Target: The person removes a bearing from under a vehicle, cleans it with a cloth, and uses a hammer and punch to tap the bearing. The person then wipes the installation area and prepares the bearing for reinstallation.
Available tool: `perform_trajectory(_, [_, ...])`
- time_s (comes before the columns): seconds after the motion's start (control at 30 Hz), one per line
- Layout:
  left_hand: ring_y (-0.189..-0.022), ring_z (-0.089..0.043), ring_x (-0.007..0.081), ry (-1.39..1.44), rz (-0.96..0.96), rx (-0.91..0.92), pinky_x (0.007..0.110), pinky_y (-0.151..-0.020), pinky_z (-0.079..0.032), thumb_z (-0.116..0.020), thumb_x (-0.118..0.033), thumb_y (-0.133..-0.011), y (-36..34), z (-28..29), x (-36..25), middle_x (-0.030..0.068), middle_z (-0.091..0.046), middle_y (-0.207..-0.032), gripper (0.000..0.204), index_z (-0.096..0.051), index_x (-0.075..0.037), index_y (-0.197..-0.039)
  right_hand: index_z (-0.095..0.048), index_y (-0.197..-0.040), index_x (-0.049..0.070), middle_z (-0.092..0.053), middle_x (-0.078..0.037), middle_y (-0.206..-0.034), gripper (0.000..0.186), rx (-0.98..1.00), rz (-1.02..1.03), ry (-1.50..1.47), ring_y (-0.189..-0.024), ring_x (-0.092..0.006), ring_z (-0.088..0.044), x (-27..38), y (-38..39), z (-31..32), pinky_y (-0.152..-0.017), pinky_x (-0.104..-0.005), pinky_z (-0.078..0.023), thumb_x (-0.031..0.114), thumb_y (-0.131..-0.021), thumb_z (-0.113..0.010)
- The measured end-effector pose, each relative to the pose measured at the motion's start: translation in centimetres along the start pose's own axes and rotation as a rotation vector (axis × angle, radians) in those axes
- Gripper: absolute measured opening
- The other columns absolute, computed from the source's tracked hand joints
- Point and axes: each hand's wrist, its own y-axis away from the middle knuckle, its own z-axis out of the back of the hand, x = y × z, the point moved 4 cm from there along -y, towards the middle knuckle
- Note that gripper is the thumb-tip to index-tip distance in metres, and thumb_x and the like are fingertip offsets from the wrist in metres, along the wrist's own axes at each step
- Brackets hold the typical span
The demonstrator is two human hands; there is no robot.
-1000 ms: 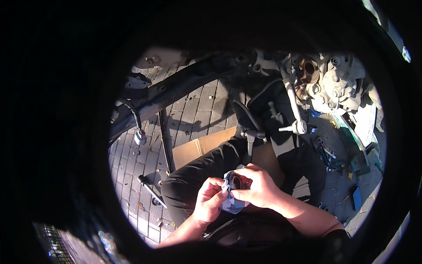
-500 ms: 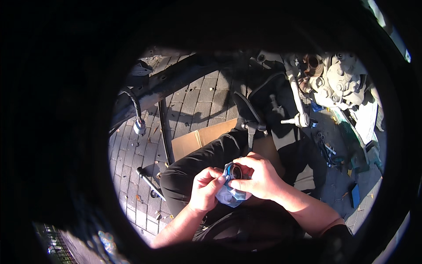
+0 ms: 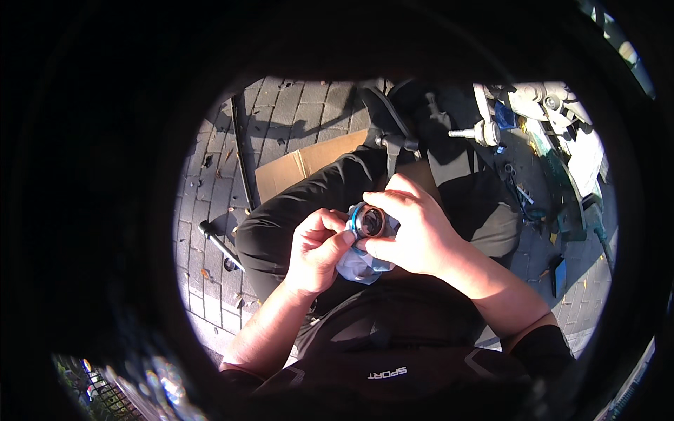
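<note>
In front of my lap I hold a ring-shaped metal part (image 3: 372, 222) with a coppery rim, a dark hollow middle and a blue band round its side. A crumpled pale blue and white wrapper (image 3: 361, 268) hangs beneath it. My left hand (image 3: 317, 251) is closed, thumb and fingers pinching the wrapper and the part's left edge. Closed round the part from the right, my right hand (image 3: 420, 228) has its fingers on the top rim and its thumb at the lower edge. The fingertips partly cover where wrapper and ring meet.
A hammer (image 3: 393, 151) stands between my legs beside a flat cardboard sheet (image 3: 277, 173). To the right are a metal rod with a ball joint (image 3: 481, 133), dirty vehicle parts (image 3: 551, 102) and a blue box (image 3: 559, 277). A long-handled tool (image 3: 223, 245) lies on the paving at left.
The view has tilted downward, so hands and surroundings sit higher in the picture. The ring's coppery rim and opening show more plainly. Both hands keep their grip.
</note>
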Motion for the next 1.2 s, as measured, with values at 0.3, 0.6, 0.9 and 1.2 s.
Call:
perform_trajectory(0.3, [-0.094, -0.071, 0.0145, 0.038, -0.004, -0.039, 0.031, -0.088, -0.058, -0.069, -0.001, -0.107, -0.3, 0.3, -0.5, 0.0107, -0.075, -0.107, 0.004, -0.068, -0.003, -0.103, -0.073, -0.130, -0.003, -0.066, -0.015, -0.110, 0.071, 0.004, 0.182, 0.045, -0.100, -0.0338, -0.071, 1.0, 0.4, -0.7, -0.088, -0.0445, -0.063, 0.018, -0.069, -0.101])
perform_trajectory(0.6, [-0.102, -0.075, 0.0178, 0.300, 0.086, -0.060, 0.034, -0.094, -0.061, -0.070, -0.013, -0.112, 0.3, 0.6, 0.1, 0.0117, -0.079, -0.114, 0.010, -0.070, -0.003, -0.114, -0.070, -0.133, -0.002, -0.063, -0.015, -0.114, 0.069, -0.093, 0.310, 0.096, -0.105, -0.0360, -0.067, 1.7, 0.6, 0.0, -0.093, -0.0480, -0.060, 0.012, -0.071, -0.097])
perform_trajectory(0.9, [-0.115, -0.075, 0.0228, 0.229, 0.097, 0.020, 0.041, -0.105, -0.060, -0.076, -0.007, -0.105, 1.8, -0.1, 1.1, 0.0133, -0.078, -0.125, 0.019, -0.071, -0.003, -0.123, -0.072, -0.133, -0.005, -0.066, -0.015, -0.108, 0.071, -0.119, 0.223, 0.019, -0.092, -0.0290, -0.069, 1.0, 0.5, -0.1, -0.083, -0.0412, -0.060, 0.015, -0.072, -0.102])
perform_trajectory(1.2, [-0.092, -0.078, 0.0180, 0.023, -0.016, -0.012, 0.033, -0.086, -0.064, -0.077, 0.001, -0.104, 1.3, 0.1, 0.0, 0.0101, -0.078, -0.107, 0.010, -0.073, 0.000, -0.113, -0.074, -0.131, -0.006, -0.067, -0.015, -0.107, 0.073, -0.056, 0.147, -0.047, -0.092, -0.0285, -0.069, 0.5, 0.9, 0.2, -0.083, -0.0399, -0.059, 0.017, -0.069, -0.104])
